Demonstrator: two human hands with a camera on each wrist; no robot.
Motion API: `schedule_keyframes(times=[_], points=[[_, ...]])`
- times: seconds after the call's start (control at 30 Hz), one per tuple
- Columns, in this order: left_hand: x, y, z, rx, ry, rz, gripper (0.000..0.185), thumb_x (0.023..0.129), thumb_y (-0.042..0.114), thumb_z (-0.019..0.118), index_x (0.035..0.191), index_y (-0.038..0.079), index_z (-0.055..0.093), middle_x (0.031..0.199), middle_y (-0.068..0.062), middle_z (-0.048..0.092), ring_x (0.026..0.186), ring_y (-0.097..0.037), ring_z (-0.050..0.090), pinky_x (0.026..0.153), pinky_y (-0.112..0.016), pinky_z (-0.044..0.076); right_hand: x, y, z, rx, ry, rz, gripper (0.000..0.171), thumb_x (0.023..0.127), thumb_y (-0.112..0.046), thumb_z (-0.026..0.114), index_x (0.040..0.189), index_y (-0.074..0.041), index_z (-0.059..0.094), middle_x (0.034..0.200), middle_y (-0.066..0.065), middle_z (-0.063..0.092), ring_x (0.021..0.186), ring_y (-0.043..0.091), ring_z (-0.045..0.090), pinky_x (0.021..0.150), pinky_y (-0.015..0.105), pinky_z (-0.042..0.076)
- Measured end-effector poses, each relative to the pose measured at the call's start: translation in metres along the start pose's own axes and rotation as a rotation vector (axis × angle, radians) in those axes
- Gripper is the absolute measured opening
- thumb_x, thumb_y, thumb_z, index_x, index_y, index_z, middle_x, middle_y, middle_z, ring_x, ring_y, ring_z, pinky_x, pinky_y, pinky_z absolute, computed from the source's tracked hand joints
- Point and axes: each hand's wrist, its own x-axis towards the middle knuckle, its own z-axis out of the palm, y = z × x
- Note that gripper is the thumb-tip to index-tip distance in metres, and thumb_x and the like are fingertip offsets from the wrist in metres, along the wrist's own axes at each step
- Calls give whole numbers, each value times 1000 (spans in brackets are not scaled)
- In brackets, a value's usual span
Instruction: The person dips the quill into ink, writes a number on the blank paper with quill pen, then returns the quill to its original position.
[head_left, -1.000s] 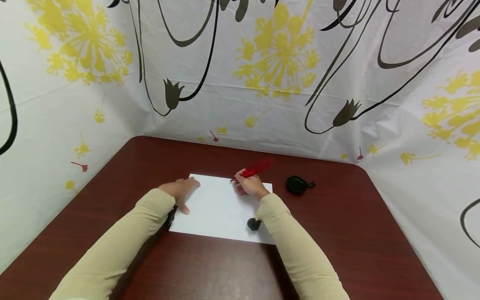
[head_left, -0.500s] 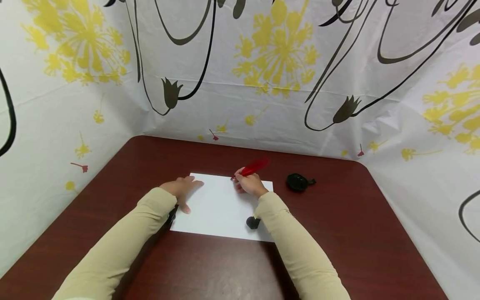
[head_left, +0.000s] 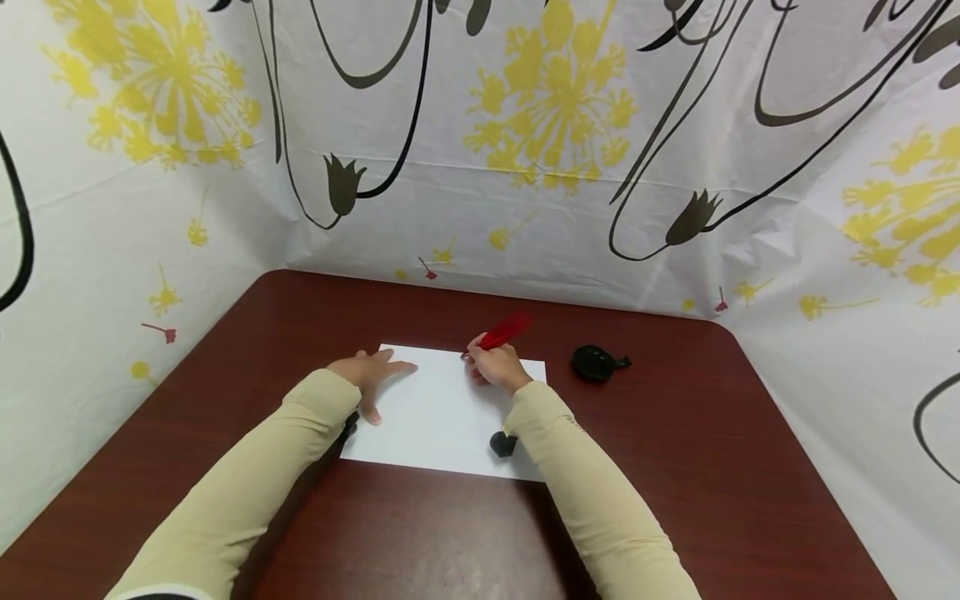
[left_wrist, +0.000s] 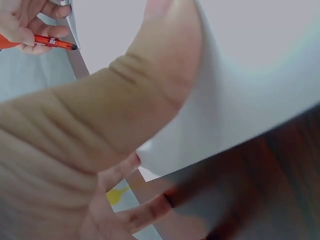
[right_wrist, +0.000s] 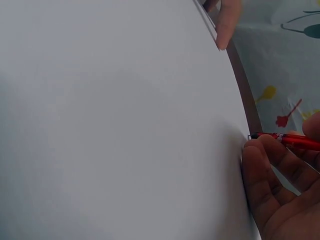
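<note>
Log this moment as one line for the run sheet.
left hand: flat on paper | right hand: grips red pen, tip at paper's far edge | black object: on table, right

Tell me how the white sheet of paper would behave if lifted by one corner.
The sheet of paper looks thin and lies flat on the table, so it would likely flop. It probably slides easily; the left hand rests spread on it. The right hand holds a red pen.

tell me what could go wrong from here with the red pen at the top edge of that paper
The red pen has its tip right at the far edge of the white paper, so a stroke could run off onto the table. The left hand presses only the paper's left corner, so the sheet might pivot. The right hand could brush the black object nearby.
</note>
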Motion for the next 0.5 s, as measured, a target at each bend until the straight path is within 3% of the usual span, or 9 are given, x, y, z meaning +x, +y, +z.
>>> schedule_keyframes(times=[0.23,0.5], points=[[1,2,0,2,-9,-45,110,62,26,93,153,25,30,158,-21,15,136,-48,20,96,-63,37,-2,-2,2,-14,15,-25,23,97,-23,52,104,-3,62,85,8,66,60,16,60,56,29,52],[2,4,1,20,-6,-41,109,63,25,93,153,24,31,157,-22,17,135,-49,22,95,-63,37,-2,0,3,-17,26,-31,21,96,-23,51,99,-6,61,84,7,66,59,15,59,56,29,52]])
